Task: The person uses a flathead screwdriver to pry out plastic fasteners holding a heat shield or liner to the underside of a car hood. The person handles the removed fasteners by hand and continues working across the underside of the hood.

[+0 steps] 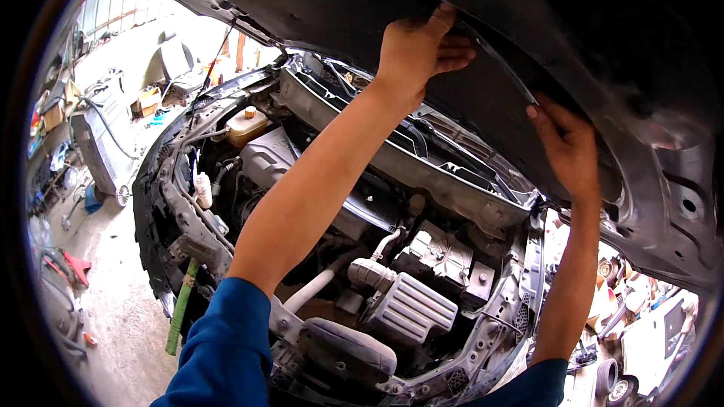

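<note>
Overhead is the raised hood (641,98) of a car, with a dark lining pad (317,19) on its underside. My left hand (422,49) reaches up to the pad's near edge, thumb pointing up against it and fingers stretched out to the right. A thin grey strip (498,60) runs along that edge between my hands. At its right end my right hand (569,143) is closed, thumb and forefinger pinching around the strip; the other fingers are partly hidden. Whether the strip is separate or part of the hood edge, I cannot tell.
Below lies the engine bay, with a ribbed grey box (415,309), a battery (437,252) and a yellowish reservoir (246,126). A white bottle (202,190) stands at its left side. A green-wrapped stick (181,309) leans at the front left. Wheels and parts clutter the right.
</note>
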A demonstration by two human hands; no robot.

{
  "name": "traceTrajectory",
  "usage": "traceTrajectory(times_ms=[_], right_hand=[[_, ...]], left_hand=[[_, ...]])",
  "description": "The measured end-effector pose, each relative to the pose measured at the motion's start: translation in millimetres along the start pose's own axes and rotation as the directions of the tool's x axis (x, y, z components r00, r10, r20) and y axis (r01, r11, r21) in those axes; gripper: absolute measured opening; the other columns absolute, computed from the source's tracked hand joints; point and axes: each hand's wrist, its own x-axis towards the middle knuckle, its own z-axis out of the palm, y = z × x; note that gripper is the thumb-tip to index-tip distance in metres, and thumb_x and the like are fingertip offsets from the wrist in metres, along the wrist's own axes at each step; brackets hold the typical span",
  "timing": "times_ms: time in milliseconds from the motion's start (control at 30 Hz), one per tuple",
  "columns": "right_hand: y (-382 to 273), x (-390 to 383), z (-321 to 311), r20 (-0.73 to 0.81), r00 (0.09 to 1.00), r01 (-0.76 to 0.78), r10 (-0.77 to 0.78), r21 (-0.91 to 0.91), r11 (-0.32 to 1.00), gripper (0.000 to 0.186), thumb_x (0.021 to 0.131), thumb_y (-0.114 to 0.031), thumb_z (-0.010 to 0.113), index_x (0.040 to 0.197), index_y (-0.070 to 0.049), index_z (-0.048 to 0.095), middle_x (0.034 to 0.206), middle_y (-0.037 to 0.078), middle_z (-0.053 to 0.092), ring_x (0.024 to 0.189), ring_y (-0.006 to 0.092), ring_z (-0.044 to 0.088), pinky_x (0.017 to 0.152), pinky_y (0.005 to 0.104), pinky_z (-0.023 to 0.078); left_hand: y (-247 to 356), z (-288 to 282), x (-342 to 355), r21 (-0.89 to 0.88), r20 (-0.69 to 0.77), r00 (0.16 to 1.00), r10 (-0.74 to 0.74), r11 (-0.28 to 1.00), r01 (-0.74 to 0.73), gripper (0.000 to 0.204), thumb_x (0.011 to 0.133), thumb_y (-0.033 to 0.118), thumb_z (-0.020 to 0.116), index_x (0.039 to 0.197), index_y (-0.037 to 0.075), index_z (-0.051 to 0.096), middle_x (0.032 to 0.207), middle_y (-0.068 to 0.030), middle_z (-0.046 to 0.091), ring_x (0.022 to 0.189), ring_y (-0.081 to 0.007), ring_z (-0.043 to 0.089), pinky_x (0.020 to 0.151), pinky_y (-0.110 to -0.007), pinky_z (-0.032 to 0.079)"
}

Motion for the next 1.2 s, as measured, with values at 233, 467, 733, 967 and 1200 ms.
traceTrajectory(times_ms=[233, 467, 733, 967, 1200], right_hand=[[7, -4, 29, -0.103, 0.994, 0.033, -0.03, 0.028, 0.999, 0.028, 0.09, -0.025, 0.071, 0.102, 0.0, 0.071, 0.071, 0.008, 0.065, 0.065, 0.0104, 0.058, 0.059, 0.0258, 0.045], [30, 0, 70, -0.3, 0.953, 0.009, -0.032, -0.078, 0.997, 0.026, 0.087, -0.03, 0.074, 0.086, -0.004, 0.073, 0.062, 0.009, 0.062, 0.052, 0.0127, 0.056, 0.049, 0.0272, 0.042], [66, 4, 123, -0.427, 0.839, 0.256, -0.336, -0.234, 0.938, 0.021, 0.096, -0.021, 0.062, 0.091, -0.001, 0.066, 0.07, 0.009, 0.063, 0.054, 0.0151, 0.056, 0.05, 0.0289, 0.043], [44, 21, 184, -0.406, 0.902, -0.016, 0.149, 0.314, 0.949, 0.039, 0.104, -0.033, 0.048, 0.089, 0.001, 0.062, 0.077, 0.01, 0.065, 0.063, 0.0168, 0.059, 0.058, 0.0324, 0.046], [34, 25, 202, -0.496, 0.845, -0.029, 0.2, 0.331, 0.943, 0.037, 0.104, -0.029, 0.047, 0.089, 0.002, 0.06, 0.075, 0.011, 0.064, 0.066, 0.016, 0.06, 0.059, 0.0296, 0.046]], left_hand=[[-3, -13, 8, -0.105, 0.008, 1.0, -0.008, 0.994, 0.009, 0.057, 0.09, 0.044, 0.067, 0.102, -0.012, 0.057, 0.094, -0.0235, 0.068, 0.084, -0.0306, 0.071, 0.072, -0.035, 0.062], [-2, -19, 13, -0.068, 0.007, 0.999, -0.046, 0.997, 0.047, 0.051, 0.09, 0.041, 0.067, 0.103, -0.007, 0.058, 0.099, -0.0251, 0.067, 0.088, -0.0313, 0.071, 0.072, -0.035, 0.06], [-11, -26, 16, -0.105, 0.029, 0.998, -0.055, 0.993, 0.057, 0.055, 0.086, 0.047, 0.071, 0.106, -0.004, 0.063, 0.1, -0.0216, 0.068, 0.096, -0.0321, 0.069, 0.085, -0.039, 0.057], [-19, -31, 24, -0.117, -0.056, 0.998, 0.037, 0.992, -0.044, 0.045, 0.084, 0.04, 0.076, 0.086, -0.003, 0.063, 0.078, -0.0146, 0.07, 0.071, -0.0226, 0.07, 0.068, -0.029, 0.053], [-25, -25, 23, 0.013, -0.062, 0.997, 0.047, 0.999, -0.047, 0.056, 0.081, 0.053, 0.074, 0.097, 0.0, 0.063, 0.085, -0.0127, 0.07, 0.083, -0.0229, 0.069, 0.078, -0.032, 0.054]])
